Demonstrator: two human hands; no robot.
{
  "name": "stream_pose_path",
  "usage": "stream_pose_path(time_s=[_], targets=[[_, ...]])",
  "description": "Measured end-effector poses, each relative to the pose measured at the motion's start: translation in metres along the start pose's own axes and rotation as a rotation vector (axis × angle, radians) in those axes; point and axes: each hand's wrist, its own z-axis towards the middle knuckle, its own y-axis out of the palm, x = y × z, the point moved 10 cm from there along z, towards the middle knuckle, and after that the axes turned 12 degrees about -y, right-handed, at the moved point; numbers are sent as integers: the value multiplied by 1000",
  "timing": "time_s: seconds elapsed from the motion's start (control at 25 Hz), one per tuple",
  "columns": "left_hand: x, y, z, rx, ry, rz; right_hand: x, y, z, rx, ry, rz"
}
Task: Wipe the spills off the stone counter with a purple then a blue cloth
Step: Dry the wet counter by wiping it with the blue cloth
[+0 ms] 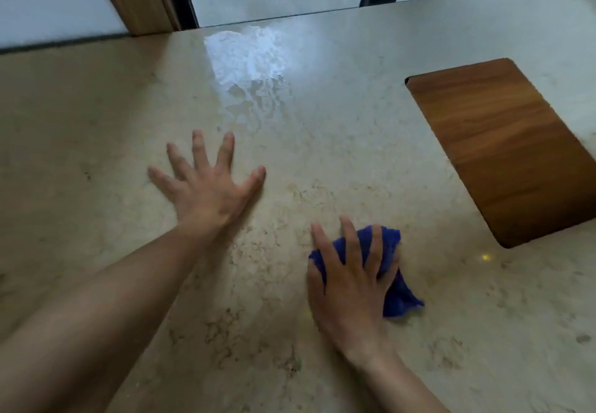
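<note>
Stone counter wanted firm, overlapping strokes: right hand pressed flat-fingered on the bunched cloth at lower right, left hand splayed empty, wet patch above.

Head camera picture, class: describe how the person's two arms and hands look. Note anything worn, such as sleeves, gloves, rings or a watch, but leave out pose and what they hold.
Both forearms are bare from the frame's edge to the wrist; no sleeve shows. The left hand and the right hand wear no gloves. No ring, watch or bracelet is visible on either. The picture is slightly blurred, so fine marks cannot be ruled out.
</note>
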Motion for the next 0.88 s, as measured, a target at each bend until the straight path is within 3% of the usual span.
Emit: stream_pose_path(time_s=[0.08, 0.28, 0.48, 0.64, 0.88], targets=[[-2, 0, 2, 24, -18, -6, -5, -6, 91, 48, -47, 6], [-4, 1, 5, 48, -42, 32, -19, -3, 300, -47, -52, 108], [2, -3, 4, 108, 2, 8, -45, -5, 449, -50, -46, 133], [2, -6, 8, 136, 2, 2, -80, 2, 496, -77, -89, 134], [-5, -1, 8, 38, -43, 39, -104, -1, 455, -146, -430, 135]])
